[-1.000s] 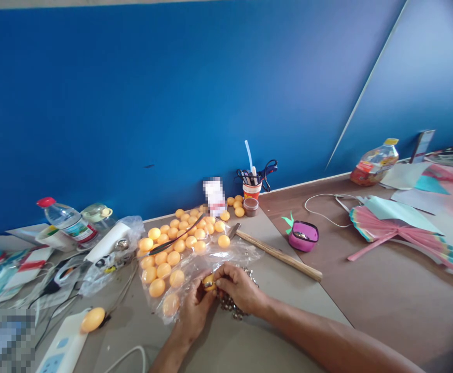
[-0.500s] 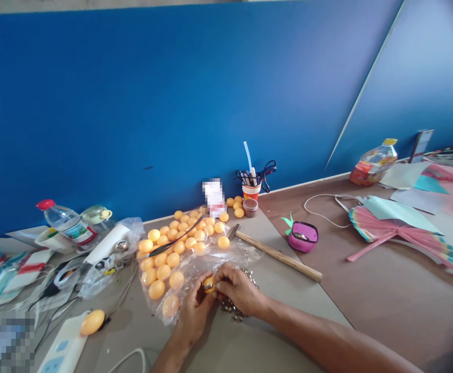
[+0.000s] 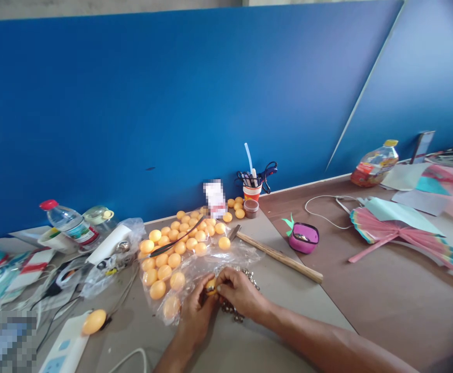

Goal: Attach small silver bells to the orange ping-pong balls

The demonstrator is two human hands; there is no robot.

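Between both hands is an orange ball point(image 3: 211, 286) with a small metal piece on it. My left hand point(image 3: 196, 311) wraps its fingers round the ball from the left. The thumb and fingers of my right hand point(image 3: 239, 292) are pinched together at the ball's right side; what they hold is too small to make out. Small shiny metal pieces point(image 3: 237, 314) lie on the table under and beside my right hand. To the left, many orange balls point(image 3: 178, 281) rest on and in a clear plastic bag point(image 3: 195, 262). A dark, thin tool point(image 3: 164, 247) lies across them.
A hammer point(image 3: 281, 257) lies behind my right hand. Beyond it stand a purple pouch point(image 3: 303, 238) and a cup of pens point(image 3: 252, 192). Bottles point(image 3: 71, 223), cables and a power strip point(image 3: 65, 344) are at the left. A pink fan point(image 3: 397, 233) lies right.
The view has shifted very slightly. Both hands remain together at the ball, with only a slight change in how the ball and fingers are turned.
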